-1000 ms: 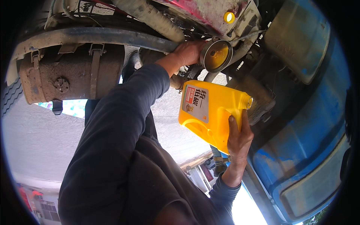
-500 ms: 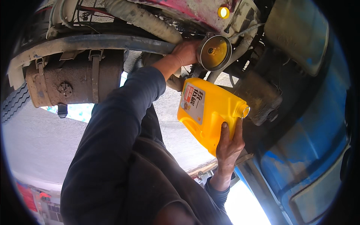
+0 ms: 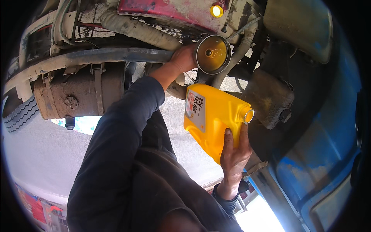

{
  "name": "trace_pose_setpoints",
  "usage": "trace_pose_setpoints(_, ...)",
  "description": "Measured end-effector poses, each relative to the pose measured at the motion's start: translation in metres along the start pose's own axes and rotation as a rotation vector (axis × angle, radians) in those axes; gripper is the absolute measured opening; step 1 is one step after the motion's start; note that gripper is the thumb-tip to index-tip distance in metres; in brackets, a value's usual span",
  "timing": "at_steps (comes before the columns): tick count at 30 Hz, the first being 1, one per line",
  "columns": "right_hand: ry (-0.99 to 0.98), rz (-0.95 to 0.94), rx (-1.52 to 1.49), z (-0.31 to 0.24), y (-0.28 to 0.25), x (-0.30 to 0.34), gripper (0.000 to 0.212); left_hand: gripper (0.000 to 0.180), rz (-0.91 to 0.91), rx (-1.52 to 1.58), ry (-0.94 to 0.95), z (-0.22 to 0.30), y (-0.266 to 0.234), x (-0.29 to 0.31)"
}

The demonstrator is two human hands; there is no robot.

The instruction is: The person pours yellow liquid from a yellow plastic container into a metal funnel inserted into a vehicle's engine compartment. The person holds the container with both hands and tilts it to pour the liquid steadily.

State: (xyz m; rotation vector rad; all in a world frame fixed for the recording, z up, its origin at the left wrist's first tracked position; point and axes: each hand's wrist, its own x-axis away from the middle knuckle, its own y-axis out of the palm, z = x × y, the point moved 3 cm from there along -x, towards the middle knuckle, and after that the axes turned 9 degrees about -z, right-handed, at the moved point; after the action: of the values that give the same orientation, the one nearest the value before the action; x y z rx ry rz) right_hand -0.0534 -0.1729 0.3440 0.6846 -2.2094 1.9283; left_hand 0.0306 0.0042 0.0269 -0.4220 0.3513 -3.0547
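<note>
Under a truck, left hand steadying oily funnel, right hand gripping uncapped yellow jug

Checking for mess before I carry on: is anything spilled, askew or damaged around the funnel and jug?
No spill shows. The funnel, steadied by the left hand, sits tilted with oily residue inside. The uncapped yellow jug in the right hand hangs below it. The red panel above looks chipped.

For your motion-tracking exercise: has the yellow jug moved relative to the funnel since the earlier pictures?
Cannot tell. The yellow jug hangs just below the funnel, as before; both shift together in the picture, so the head camera probably moved.
</note>
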Motion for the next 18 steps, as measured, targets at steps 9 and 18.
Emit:
trace_pose_setpoints(9, -0.054, -0.026, 0.057, -0.008, 0.001, 0.002, 0.053, 0.04, 0.01, -0.02, 0.049, -0.009, 0.003, -0.004)
trace_pose_setpoints(18, -0.072, -0.038, -0.012, -0.016, 0.001, 0.0, 0.056, 0.037, 0.056, 0.006, 0.105, -0.008, 0.007, -0.003)
